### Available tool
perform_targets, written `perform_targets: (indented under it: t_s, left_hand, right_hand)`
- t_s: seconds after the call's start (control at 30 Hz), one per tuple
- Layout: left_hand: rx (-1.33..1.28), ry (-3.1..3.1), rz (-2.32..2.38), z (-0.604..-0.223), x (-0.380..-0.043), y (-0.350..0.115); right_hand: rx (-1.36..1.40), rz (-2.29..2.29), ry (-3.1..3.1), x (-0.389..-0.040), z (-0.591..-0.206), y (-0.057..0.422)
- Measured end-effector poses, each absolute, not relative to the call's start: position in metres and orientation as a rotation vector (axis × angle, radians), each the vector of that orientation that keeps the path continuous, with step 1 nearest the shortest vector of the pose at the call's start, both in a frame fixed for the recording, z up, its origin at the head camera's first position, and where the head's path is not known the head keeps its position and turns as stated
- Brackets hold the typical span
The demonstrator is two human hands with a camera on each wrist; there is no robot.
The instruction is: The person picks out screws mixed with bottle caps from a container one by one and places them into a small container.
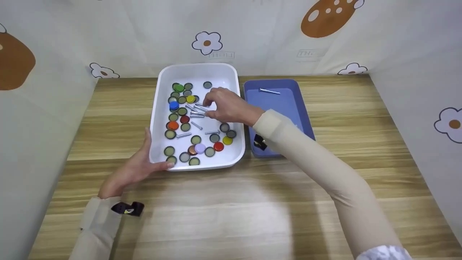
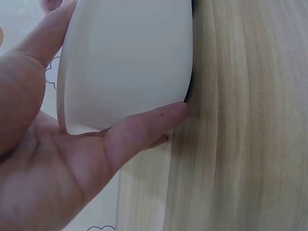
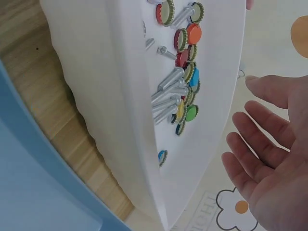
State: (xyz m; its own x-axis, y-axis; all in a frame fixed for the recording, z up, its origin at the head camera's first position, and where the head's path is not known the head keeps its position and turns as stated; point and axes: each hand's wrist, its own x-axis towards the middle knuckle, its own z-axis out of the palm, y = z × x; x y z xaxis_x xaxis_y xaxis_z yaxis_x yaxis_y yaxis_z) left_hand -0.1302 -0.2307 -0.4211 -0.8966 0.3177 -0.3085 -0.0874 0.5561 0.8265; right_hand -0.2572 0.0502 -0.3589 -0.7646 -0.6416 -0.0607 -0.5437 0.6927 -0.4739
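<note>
The right hand (image 1: 229, 106) hangs above the middle of the white tray (image 1: 223, 74), holding nothing, thumb and fingers apart and bent over a cluster of bolts (image 1: 197, 115). The left hand (image 1: 140, 165) grips the tray's near-left corner, thumb over the rim, fingers along the outer wall, probably to steady it. Bottle caps (image 1: 173, 125) lie mostly along the left and near edges. Beside the tray's right edge stands the blue tray (image 1: 274, 112), presumably for easy reach, with one bolt (image 1: 269, 91) near its far edge. The right forearm slants in across the blue tray.

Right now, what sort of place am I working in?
Probably a screened-off tabletop workspace: flower-printed sheeting on three sides, a wood-grain table, and a white tray of caps and bolts beside a blue tray.
</note>
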Motion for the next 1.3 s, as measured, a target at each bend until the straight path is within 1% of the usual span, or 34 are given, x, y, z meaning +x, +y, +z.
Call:
perform_targets:
  t_s: [0.2, 0.7, 0.93, 1.2, 1.3]
  left_hand:
    - [0.191, 2.366, 1.299, -0.421, -0.130, -0.229]
    - [0.175, 2.381, 1.276, -0.420, -0.130, -0.230]
    - [0.173, 2.379, 1.281, -0.422, -0.128, -0.230]
    - [0.184, 2.381, 1.288, -0.422, -0.128, -0.231]
    - [0.202, 2.383, 1.305, -0.422, -0.129, -0.230]
  right_hand:
    - [-0.882, -0.589, 2.612, -0.261, -0.356, 0.046]
    - [-0.815, -0.436, 2.571, -0.267, -0.361, 0.033]
    - [-0.680, -0.312, 2.535, -0.264, -0.361, 0.024]
    - [-0.668, -0.180, 2.514, -0.260, -0.365, 0.020]
    - [-0.594, -0.145, 2.462, -0.258, -0.367, 0.018]
